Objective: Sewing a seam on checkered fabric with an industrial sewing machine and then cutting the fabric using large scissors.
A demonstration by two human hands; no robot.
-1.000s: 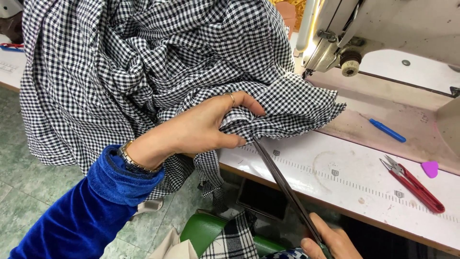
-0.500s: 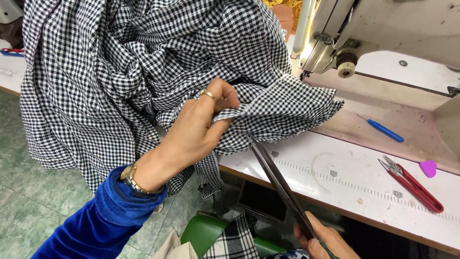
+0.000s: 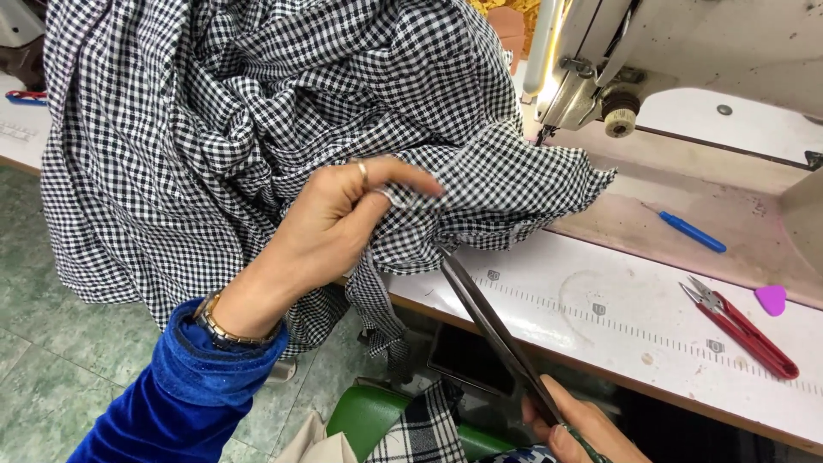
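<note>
A large black-and-white checked cloth (image 3: 223,111) is heaped over the left of the sewing table and hangs off its front edge. My left hand (image 3: 339,219), in a blue velvet sleeve with a gold watch and a ring, pinches a fold of this cloth near its lower edge. My right hand (image 3: 579,424), at the bottom of the view, grips the handles of long dark scissors (image 3: 493,326). The blades point up and left, and their tips touch the cloth just below my left fingers.
A white sewing machine (image 3: 669,60) stands at the back right. On the table (image 3: 617,317) lie a blue pen (image 3: 692,231), red thread snips (image 3: 741,330) and a pink piece of chalk (image 3: 771,298). A green stool (image 3: 369,416) with checked cloth sits below.
My left hand has moved up and turned, taking a new pinch on the cloth's fold. The scissors have stayed against the cloth edge, and my right hand has shifted slightly.
</note>
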